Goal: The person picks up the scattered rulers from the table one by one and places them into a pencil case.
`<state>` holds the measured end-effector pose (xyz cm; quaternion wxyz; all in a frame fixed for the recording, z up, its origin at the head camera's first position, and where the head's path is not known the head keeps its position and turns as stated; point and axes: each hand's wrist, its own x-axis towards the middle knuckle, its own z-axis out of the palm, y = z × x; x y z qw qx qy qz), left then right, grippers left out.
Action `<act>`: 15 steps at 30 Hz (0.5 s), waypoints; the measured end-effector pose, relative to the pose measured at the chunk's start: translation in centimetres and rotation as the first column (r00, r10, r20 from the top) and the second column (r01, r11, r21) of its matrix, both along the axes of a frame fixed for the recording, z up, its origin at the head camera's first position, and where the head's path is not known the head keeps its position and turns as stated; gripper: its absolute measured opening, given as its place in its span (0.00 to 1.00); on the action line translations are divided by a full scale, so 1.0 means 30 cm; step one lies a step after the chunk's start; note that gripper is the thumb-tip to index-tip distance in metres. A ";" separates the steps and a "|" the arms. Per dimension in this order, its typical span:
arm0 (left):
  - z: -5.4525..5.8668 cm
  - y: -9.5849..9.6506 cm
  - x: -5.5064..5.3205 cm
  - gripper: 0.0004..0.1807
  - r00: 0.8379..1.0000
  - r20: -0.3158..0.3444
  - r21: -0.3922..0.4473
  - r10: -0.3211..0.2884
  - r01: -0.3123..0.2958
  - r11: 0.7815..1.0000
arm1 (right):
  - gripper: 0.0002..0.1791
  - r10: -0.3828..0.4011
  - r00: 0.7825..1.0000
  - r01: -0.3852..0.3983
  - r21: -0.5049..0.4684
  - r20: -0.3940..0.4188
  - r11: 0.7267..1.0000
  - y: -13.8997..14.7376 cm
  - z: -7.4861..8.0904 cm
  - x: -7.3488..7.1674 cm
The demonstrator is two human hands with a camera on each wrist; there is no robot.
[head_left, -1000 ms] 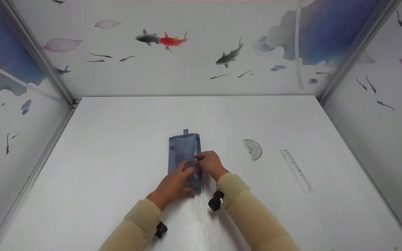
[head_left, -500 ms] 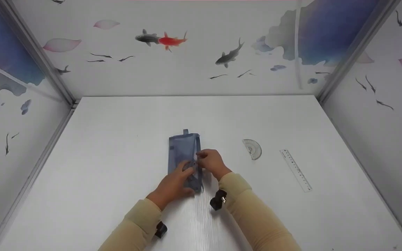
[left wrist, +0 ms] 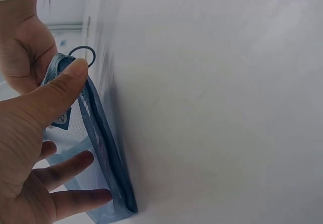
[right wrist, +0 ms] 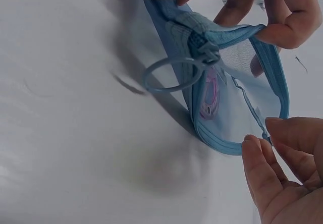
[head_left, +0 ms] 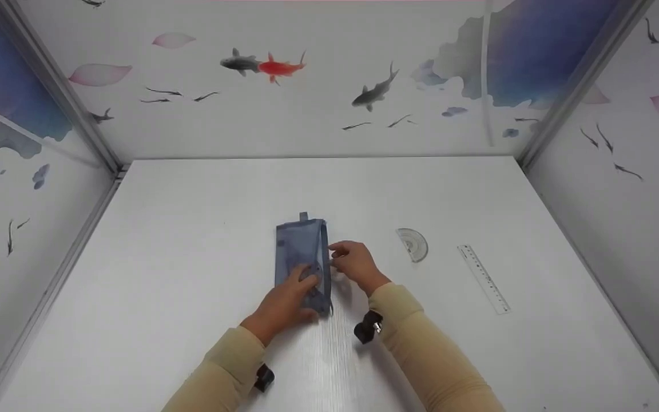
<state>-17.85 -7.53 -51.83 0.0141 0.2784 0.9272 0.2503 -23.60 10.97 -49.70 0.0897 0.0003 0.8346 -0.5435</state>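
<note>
A blue mesh zip pouch (head_left: pixel 301 243) lies on the white table in the head view. My left hand (head_left: pixel 281 300) holds it near its lower half, thumb and fingers on the fabric. Its zip mouth is spread wide in the right wrist view, with a pull ring (right wrist: pixel 171 75) hanging from the slider. Inside shows a pink, clear looped thing (right wrist: pixel 209 98) of unclear kind. My right hand (head_left: pixel 358 263) is at the pouch's right edge. Its thumb and fingertips (right wrist: pixel 257 148) pinch the rim of the mouth.
A clear protractor (head_left: pixel 414 245) lies right of the pouch. Farther right is a clear ruler (head_left: pixel 484 279), set at a slant. Printed panels (head_left: pixel 318 114) wall the table at the back and both sides.
My right hand has shifted slightly right and away from my left hand, out to the pouch's edge. My left hand and the pouch stay in place.
</note>
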 end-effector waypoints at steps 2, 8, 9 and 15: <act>0.001 0.000 0.001 0.33 1.000 0.005 -0.005 0.004 -0.004 1.000 | 0.20 0.006 1.000 -0.006 -0.008 -0.014 1.000 0.010 0.000 -0.002; 0.008 0.001 0.004 0.33 1.000 0.025 0.006 0.005 -0.005 1.000 | 0.20 0.005 1.000 -0.005 0.001 -0.018 1.000 0.041 0.006 -0.005; 0.010 0.001 0.005 0.33 1.000 0.028 0.009 0.005 -0.005 1.000 | 0.19 0.005 1.000 -0.005 0.011 -0.020 1.000 0.045 0.009 -0.005; 0.011 0.001 0.004 0.33 1.000 0.024 0.025 0.001 -0.002 1.000 | 0.19 0.007 0.999 -0.004 0.048 -0.049 0.999 0.069 0.020 0.002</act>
